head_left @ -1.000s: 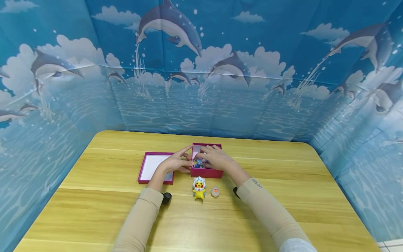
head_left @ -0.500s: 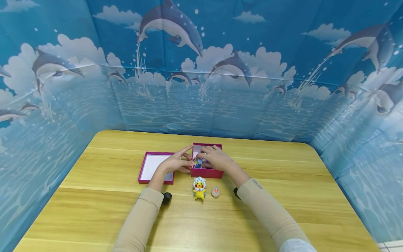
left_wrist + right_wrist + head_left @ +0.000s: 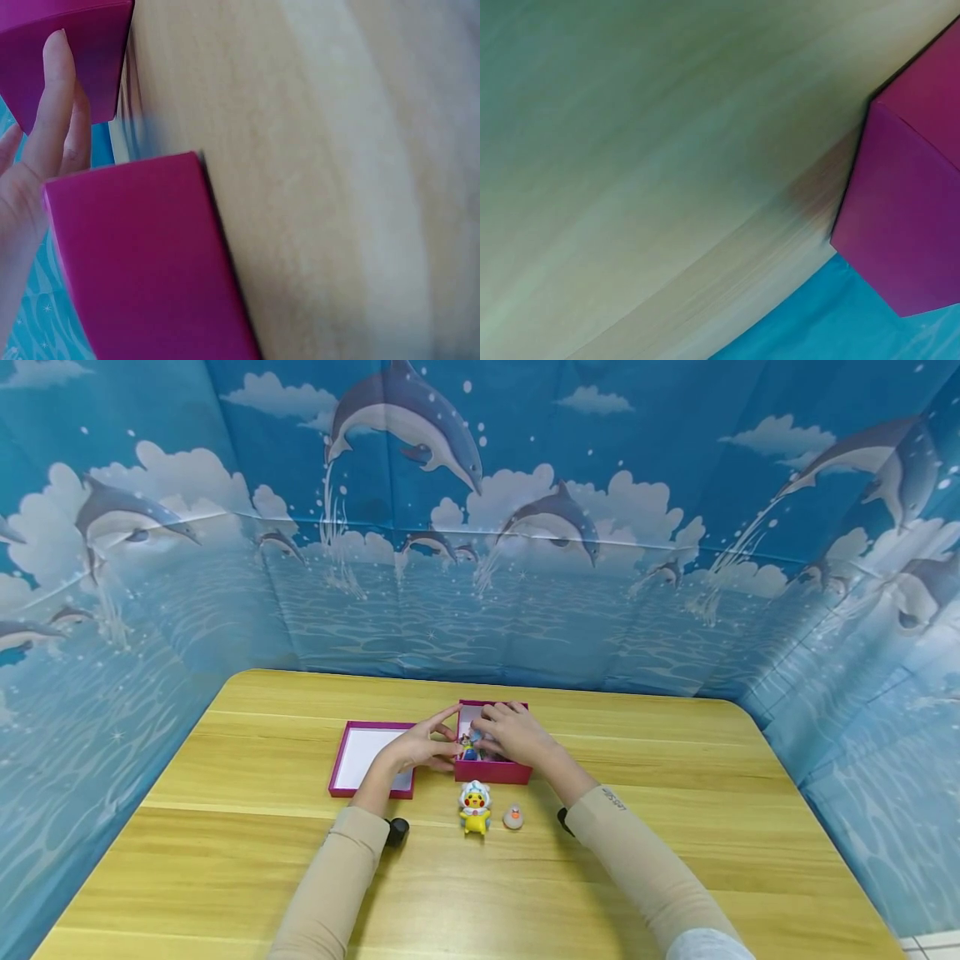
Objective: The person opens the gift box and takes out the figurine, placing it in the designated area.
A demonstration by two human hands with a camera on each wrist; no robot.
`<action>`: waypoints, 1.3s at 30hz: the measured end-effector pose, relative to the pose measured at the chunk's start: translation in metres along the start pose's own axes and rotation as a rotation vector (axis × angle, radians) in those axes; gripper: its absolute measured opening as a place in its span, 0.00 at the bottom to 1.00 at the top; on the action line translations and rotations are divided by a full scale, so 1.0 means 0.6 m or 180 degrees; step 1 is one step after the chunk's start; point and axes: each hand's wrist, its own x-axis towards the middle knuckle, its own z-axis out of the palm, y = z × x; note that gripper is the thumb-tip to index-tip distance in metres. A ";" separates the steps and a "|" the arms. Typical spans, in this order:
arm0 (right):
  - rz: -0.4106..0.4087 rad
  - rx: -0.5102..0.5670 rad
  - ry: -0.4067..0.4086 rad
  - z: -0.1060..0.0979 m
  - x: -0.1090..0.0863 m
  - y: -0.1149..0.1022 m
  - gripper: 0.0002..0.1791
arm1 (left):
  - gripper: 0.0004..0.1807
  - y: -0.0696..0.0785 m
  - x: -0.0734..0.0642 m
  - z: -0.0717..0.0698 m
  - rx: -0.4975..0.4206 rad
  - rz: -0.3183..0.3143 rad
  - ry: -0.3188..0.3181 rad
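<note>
A magenta box [image 3: 492, 772] with a pale inside stands on the table, its top off. Several small toy figures lie in it, among them one in blue and yellow [image 3: 469, 749]. My left hand [image 3: 418, 747] touches the box's left wall with straight fingers; in the left wrist view one fingertip [image 3: 58, 46] lies against that wall. My right hand [image 3: 517, 737] reaches over the right side into the box, fingers bent down among the toys. Whether it grips a toy is hidden, and the right wrist view shows only the box's outside.
The shallow magenta lid [image 3: 360, 760] lies to the left of the box, white inside facing up, under my left wrist. In front of the box stand a yellow figure with a white hood [image 3: 475, 810] and a small grey duck [image 3: 513, 817]. A dolphin curtain [image 3: 480, 610] hangs behind the table [image 3: 637, 760].
My right hand has shifted slightly within the box. A bluish toy near its fingers has moved, and the blue and yellow figure shows more. The left hand stays put.
</note>
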 end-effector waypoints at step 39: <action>0.0561 -0.0463 0.0428 -0.078 -0.110 -0.016 0.13 | 0.41 -0.012 0.010 0.000 -0.0040 0.0053 0.0127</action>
